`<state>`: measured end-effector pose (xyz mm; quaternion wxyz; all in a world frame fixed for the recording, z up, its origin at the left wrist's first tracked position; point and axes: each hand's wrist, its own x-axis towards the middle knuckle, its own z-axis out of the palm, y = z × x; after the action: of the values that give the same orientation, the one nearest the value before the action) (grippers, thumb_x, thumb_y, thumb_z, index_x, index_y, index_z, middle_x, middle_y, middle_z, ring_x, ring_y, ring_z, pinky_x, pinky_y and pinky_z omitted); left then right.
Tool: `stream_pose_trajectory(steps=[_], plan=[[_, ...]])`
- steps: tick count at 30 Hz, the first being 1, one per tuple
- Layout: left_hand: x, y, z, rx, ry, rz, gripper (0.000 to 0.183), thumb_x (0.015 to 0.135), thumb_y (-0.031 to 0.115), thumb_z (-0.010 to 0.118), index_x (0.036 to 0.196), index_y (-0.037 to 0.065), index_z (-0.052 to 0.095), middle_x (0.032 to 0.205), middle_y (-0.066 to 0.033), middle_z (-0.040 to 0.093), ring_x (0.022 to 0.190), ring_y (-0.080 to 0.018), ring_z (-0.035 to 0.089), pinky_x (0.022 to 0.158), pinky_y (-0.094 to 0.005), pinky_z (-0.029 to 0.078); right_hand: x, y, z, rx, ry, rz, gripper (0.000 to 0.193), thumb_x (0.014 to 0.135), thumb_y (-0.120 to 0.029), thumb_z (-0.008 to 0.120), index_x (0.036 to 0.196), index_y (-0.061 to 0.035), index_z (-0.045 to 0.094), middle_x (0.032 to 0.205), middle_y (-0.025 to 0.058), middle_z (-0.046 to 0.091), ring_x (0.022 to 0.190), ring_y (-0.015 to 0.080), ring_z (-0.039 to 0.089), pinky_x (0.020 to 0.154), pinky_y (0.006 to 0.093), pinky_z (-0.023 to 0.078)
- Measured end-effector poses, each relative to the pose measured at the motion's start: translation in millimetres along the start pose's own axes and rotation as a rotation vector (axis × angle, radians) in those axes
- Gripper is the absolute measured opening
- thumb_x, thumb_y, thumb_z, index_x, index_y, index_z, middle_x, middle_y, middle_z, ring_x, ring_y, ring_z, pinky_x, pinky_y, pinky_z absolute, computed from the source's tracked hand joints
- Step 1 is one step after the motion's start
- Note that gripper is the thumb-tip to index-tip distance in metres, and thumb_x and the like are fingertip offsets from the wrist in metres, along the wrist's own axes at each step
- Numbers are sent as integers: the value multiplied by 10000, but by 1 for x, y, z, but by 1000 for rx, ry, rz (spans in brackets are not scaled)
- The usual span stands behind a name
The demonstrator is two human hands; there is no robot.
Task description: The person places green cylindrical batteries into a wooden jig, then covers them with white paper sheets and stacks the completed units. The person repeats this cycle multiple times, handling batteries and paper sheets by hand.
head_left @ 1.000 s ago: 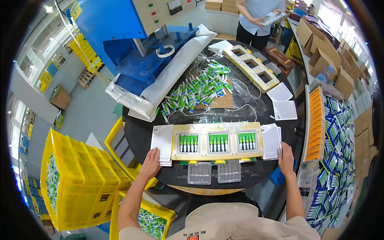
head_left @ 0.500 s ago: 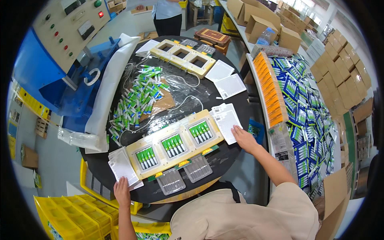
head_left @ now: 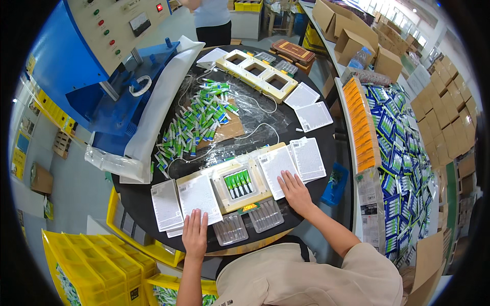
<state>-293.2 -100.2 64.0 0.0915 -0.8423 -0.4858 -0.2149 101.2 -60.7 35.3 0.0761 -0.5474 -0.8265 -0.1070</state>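
Observation:
A cream three-slot jig (head_left: 230, 179) lies on the round black table (head_left: 138, 199) in front of me. Its middle slot shows several green tubes (head_left: 239, 183). White printed cards cover the outer slots. My left hand (head_left: 195, 235) lies flat on the lower edge of the left card (head_left: 198, 196). My right hand (head_left: 294, 190) presses flat on the right card (head_left: 276, 164). More white cards lie at each end: a stack (head_left: 167, 204) on the left, another (head_left: 308, 158) on the right. Two clear plastic blister trays (head_left: 248, 222) sit at the near table edge.
A heap of loose green tubes (head_left: 196, 124) lies on clear plastic mid-table. A second cream jig (head_left: 256, 75) sits at the far side. A blue machine (head_left: 102, 66) stands left, yellow crates (head_left: 97, 268) lower left, packaged goods (head_left: 395, 153) and cartons (head_left: 449, 102) right. Another person (head_left: 212, 18) stands beyond.
Cards now cover the jig's two outer slots, which showed green tubes before. Both hands moved inward from the card stacks onto these cards. The view has also swung.

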Motion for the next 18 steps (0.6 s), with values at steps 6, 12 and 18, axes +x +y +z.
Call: stream_pose_trajectory(steps=[6,12,18], plan=[[-24,3,33,-75,-131,-81,457,935,32,527,1379,91,615,1451,-193,560,1381,-354,516,1159,-513,393,2,1,5,95,-62,10,513,941,-110,511,1445,-15,517,1521,204,487,1422,342,468,1153,490,395],[-17,-2,38,-267,-264,-120,446,930,96,672,1371,78,605,1478,-190,532,1402,-373,476,1150,-488,405,9,-1,-6,149,-217,25,689,837,-46,625,1504,-42,453,1584,221,391,1476,381,378,1195,525,326],[-2,0,30,-116,-333,-139,473,969,247,647,1397,58,578,1500,-137,523,1425,-332,441,1193,-485,342,13,68,-36,506,-135,148,835,724,29,640,1524,-37,409,1564,298,350,1484,458,311,1218,526,286]])
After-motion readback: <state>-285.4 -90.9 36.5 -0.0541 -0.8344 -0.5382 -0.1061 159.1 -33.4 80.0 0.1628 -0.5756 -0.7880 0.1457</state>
